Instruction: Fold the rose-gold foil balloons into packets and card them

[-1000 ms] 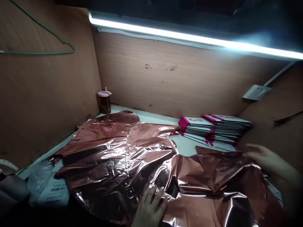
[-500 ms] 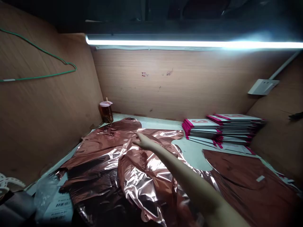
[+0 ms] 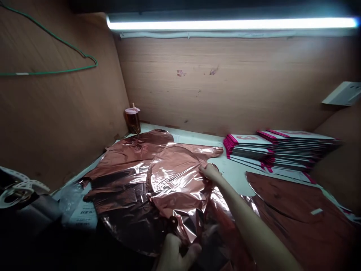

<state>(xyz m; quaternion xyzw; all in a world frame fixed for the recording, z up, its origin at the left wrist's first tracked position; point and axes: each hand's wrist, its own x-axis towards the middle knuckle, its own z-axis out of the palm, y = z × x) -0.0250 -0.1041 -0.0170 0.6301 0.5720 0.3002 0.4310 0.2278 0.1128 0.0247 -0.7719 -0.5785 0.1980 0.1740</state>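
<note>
A flat, shiny rose-gold foil balloon (image 3: 177, 169) is folded over itself in the middle of the table. At its near end, my left hand (image 3: 176, 254) is closed on the foil, close to a small tab with a hole. My right hand (image 3: 210, 173) reaches in from the right and pinches the balloon's right edge between thumb and fingers. Beneath and to the left lie more flat foil balloons (image 3: 121, 165), overlapping. Part of the foil below my right forearm is blurred.
Stacked pink-edged packets (image 3: 248, 145) marked 3 stand at the back right. A darker foil sheet (image 3: 293, 203) lies at right. A lidded cup (image 3: 132, 120) is in the back left corner, with a plastic bag and barcode labels (image 3: 84, 214) nearer. A green hanger (image 3: 56, 71) hangs left.
My right hand has swept from the far right across to the left, folding the balloon's right part over, then drawn back to its right edge. My left hand has closed on the near end.
</note>
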